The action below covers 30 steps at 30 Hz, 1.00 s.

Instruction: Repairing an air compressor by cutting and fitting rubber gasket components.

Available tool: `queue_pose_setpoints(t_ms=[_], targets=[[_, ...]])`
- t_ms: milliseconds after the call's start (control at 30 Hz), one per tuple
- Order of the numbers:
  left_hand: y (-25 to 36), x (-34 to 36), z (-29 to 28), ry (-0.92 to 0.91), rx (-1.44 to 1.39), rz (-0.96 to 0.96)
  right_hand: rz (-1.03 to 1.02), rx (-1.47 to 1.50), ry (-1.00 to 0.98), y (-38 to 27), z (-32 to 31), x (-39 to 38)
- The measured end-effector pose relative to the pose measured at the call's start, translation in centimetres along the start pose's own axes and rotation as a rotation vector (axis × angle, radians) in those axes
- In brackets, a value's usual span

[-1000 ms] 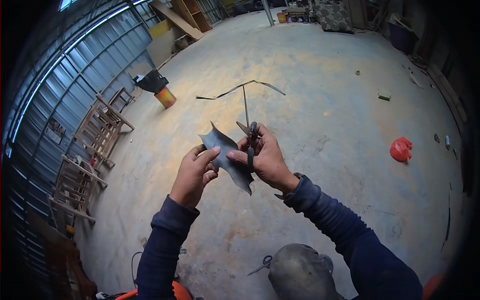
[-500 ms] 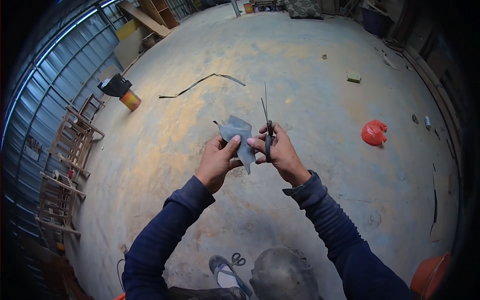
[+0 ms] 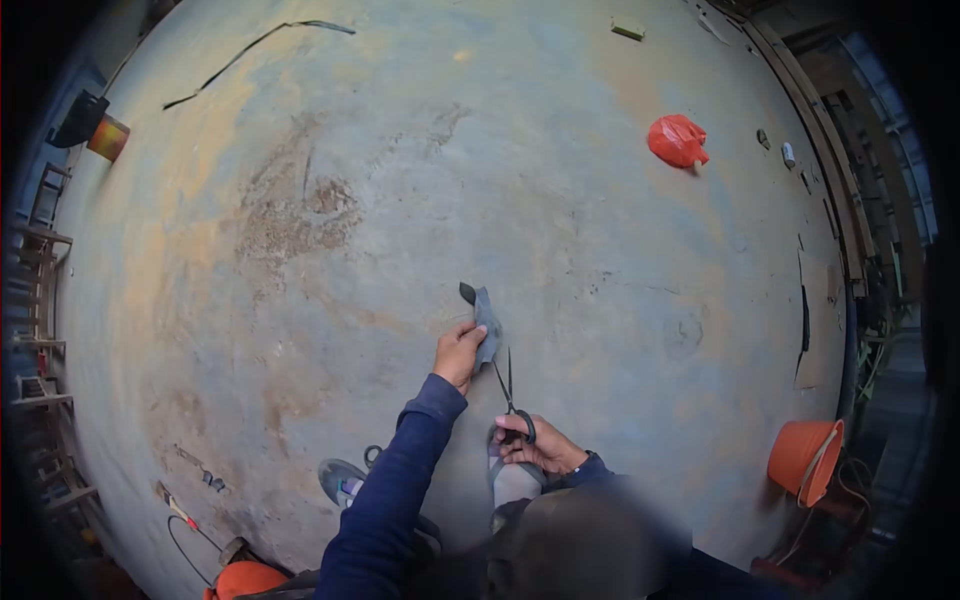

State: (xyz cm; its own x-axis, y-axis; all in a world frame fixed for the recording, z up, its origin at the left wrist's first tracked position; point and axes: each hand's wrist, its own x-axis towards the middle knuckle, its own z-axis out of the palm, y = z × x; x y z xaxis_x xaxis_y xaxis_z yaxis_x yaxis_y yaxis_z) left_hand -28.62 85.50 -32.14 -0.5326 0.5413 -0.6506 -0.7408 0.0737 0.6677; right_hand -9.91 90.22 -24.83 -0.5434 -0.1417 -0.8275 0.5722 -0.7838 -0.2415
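Note:
In front of me my left hand (image 3: 459,356) pinches a limp grey sheet piece (image 3: 487,340), perhaps rubber or cloth, with the thumb on top. A dark rounded flap (image 3: 467,292) shows at its far end. My right hand (image 3: 540,443) has its fingers in the handles of dark scissors (image 3: 512,402). The blades are parted, and one tip lies close to the near end of the grey piece; whether they touch, I cannot tell. On the floor beside my left shoe (image 3: 341,478), the handle loop of another pair of scissors (image 3: 373,455) shows, the rest hidden by my sleeve.
A red plastic bag (image 3: 678,142) lies on the concrete floor, ahead to the right. An orange bucket (image 3: 797,455) stands at the right. A dark strip (image 3: 250,48) lies far left, near a bin-like container (image 3: 107,138). A brush (image 3: 180,510) rests at the lower left.
My view has tipped down and shifted right. Both hands have come nearer my body and apart, the right one now below the left. The scissors' blades are wider and closer to the grey piece.

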Motion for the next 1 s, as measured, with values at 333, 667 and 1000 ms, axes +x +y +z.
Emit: queue_pose_setpoints(t_ms=[333, 667, 1000], targets=[[-4.8, -4.5, -0.5, 0.061, 0.128, -0.079, -0.060, -0.276, 0.199, -0.1, -0.6, 1.0], [-4.1, -5.8, -1.7, 0.051, -0.100, -0.160, -0.094, -0.343, 0.217, -0.8, 0.0, 1.6], [-2.9, -5.5, -2.2, -0.037, -0.153, -0.190, -0.061, -0.355, 0.236, -2.6, 0.9, 1.3]])
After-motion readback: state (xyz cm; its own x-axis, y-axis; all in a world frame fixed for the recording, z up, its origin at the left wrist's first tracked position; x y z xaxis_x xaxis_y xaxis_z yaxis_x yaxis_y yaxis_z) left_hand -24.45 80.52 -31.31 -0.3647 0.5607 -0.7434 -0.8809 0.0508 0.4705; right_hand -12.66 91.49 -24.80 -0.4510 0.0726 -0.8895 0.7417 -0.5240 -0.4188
